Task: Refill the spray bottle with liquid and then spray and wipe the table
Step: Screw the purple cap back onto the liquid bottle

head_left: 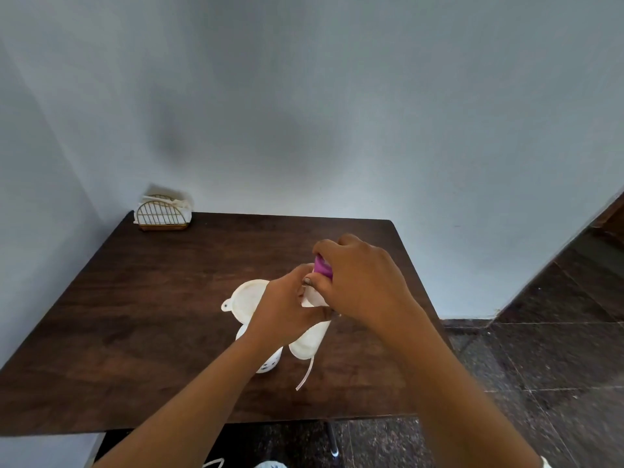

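The dark wooden surface (pixel 135 332) carries all items near its centre. The right hand (pixel 364 282) wraps closed around the purple spray head (pixel 322 265). The left hand (pixel 287 309) pinches the white part (pixel 312 297) beneath it, apparently bracing it for twisting. A round white lid (pixel 244 295) lies flat beside them. The white bottle (pixel 270 361) stands under the left wrist; its dark print is unreadable. A thin tube (pixel 305 373) angles down below the hands.
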